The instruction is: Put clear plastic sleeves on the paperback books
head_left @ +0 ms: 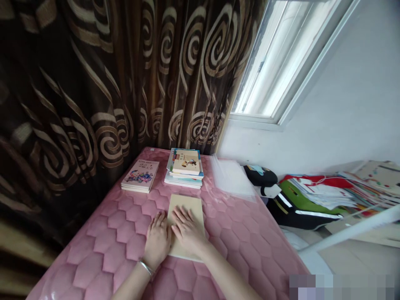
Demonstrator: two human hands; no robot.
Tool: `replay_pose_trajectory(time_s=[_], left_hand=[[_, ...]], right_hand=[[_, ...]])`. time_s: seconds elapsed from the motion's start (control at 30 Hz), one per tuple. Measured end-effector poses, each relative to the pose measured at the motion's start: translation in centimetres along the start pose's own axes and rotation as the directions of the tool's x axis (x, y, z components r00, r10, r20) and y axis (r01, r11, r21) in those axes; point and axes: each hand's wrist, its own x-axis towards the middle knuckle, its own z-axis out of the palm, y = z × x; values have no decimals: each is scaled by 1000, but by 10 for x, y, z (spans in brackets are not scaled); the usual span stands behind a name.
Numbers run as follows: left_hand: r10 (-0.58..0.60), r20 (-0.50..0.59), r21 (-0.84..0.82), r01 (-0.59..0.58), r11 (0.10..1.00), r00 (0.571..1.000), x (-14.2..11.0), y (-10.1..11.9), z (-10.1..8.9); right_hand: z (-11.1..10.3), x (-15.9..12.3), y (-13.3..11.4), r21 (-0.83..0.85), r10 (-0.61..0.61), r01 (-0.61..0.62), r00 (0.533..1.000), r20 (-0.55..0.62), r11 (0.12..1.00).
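A plain cream-coloured book (186, 201) lies flat on the pink quilted mattress (125, 233). Its front shows no print that I can make out, and my hands cover part of it. My right hand (186, 227) rests palm down on the book with its fingers stretched out. Along the book's left edge lies my left hand (158, 237), also flat with fingers extended, a bracelet on its wrist. Beyond the hands sit a stack of books (186, 164) with a cream cover on top and, further left, a smaller pile of books (140, 175) with a pinkish illustrated cover.
Clear plastic sheets (233, 177) lie at the mattress's back right. A dark patterned curtain (175, 75) hangs behind and to the left. Right of the mattress are a black pouch (260, 176), a green and black bag (300, 202), heaped papers, and a white bar (353, 229).
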Motion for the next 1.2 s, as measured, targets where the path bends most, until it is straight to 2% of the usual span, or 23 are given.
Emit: replay_pose_trajectory(time_s=[0.07, 0.17, 0.3, 0.4, 0.53, 0.63, 0.7, 0.8, 0.9, 1.03, 1.2], left_hand=[[-10, -17, 2, 10, 1000, 1000, 1, 1, -1], [-34, -32, 15, 35, 999, 999, 2, 3, -2], [-35, -38, 33, 36, 999, 999, 0, 3, -1], [-42, -25, 40, 43, 998, 999, 0, 4, -2], [-61, 0, 22, 61, 998, 998, 2, 4, -6], [-70, 8, 2, 70, 998, 998, 3, 4, -8], [-73, 7, -6, 73, 997, 997, 3, 4, -8], [-75, 6, -13, 75, 997, 997, 3, 5, -8], [-87, 5, -15, 87, 996, 996, 3, 6, -9], [-90, -4, -11, 90, 996, 996, 4, 6, -9], [-76, -18, -2, 76, 997, 997, 3, 5, -7]], right_hand=[[-2, 17, 3, -6, -24, 24, 1000, -9, 1000], [-6, 40, 8, 4, 9, -8, 1000, -10, 1000], [-8, 65, 7, 22, 166, -166, 986, 10, 986], [-6, 73, 1, 22, 256, -256, 967, 6, 966], [-2, 64, 0, 14, 219, -219, 975, -47, 976], [-2, 47, 15, 5, 177, -177, 984, -34, 984], [-6, 36, 31, 2, 232, -232, 973, -9, 973], [-13, 24, 52, -4, 359, -359, 933, 19, 933], [-20, 20, 59, -18, 414, -414, 909, 45, 910], [-19, 17, 48, -40, 421, -419, 907, 29, 907], [-1, -4, 12, -27, 343, -343, 939, -12, 939]])
